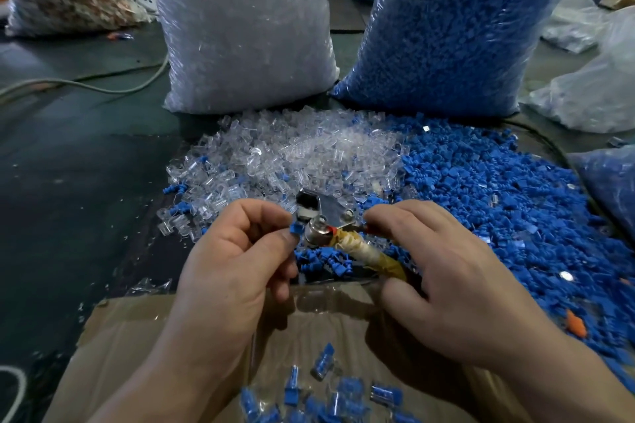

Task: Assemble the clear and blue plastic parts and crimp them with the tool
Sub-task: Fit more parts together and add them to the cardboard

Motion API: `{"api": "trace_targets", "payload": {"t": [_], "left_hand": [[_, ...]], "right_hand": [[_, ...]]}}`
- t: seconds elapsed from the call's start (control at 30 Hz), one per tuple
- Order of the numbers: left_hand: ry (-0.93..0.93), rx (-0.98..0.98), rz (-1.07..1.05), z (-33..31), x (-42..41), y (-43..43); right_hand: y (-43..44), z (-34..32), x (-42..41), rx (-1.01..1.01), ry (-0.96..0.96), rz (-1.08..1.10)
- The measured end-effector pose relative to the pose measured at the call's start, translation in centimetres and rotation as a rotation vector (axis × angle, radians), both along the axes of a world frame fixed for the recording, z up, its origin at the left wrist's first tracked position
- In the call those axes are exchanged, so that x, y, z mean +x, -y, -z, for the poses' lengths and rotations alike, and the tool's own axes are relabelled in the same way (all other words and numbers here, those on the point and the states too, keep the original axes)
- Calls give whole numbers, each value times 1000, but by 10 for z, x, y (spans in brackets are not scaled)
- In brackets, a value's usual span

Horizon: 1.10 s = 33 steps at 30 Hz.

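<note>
My left hand (237,251) pinches a small blue plastic part (296,229) between thumb and fingers, right against the metal head of the crimp tool (323,216). My right hand (443,271) grips the tool by its tape-wrapped handle (367,251). Whether a clear part sits on the blue one is hidden by my fingers. Behind the tool lies a heap of loose clear parts (302,154), and to its right a heap of loose blue parts (498,203).
A cardboard box (144,336) below my hands holds several assembled clear-and-blue pieces (323,391). Behind the heaps stand a big bag of clear parts (240,27) and a big bag of blue parts (457,27). A grey cable (86,84) runs across the dark floor at left.
</note>
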<state>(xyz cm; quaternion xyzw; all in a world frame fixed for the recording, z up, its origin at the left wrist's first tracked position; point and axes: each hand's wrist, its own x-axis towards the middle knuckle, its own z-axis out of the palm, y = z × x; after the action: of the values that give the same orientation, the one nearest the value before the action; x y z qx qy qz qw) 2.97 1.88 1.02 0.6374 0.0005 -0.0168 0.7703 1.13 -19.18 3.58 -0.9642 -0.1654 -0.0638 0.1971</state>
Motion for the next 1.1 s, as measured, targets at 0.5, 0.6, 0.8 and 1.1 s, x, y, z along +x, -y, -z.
{"api": "trace_targets", "payload": {"t": [0.5,0.6,0.8,1.1], "left_hand": [[82,71,22,4,1,-3],[92,85,22,2,1,-2],[101,94,-31,-3,-5,-4],[-11,289,-27,6,-1,-7]], "right_hand": [[4,-3,0,-61,-14,-46],[2,-5,1,-101,-1,-20],[-5,-9,0,-81,-31,1],[12,6,12,-236,-55,235]]}}
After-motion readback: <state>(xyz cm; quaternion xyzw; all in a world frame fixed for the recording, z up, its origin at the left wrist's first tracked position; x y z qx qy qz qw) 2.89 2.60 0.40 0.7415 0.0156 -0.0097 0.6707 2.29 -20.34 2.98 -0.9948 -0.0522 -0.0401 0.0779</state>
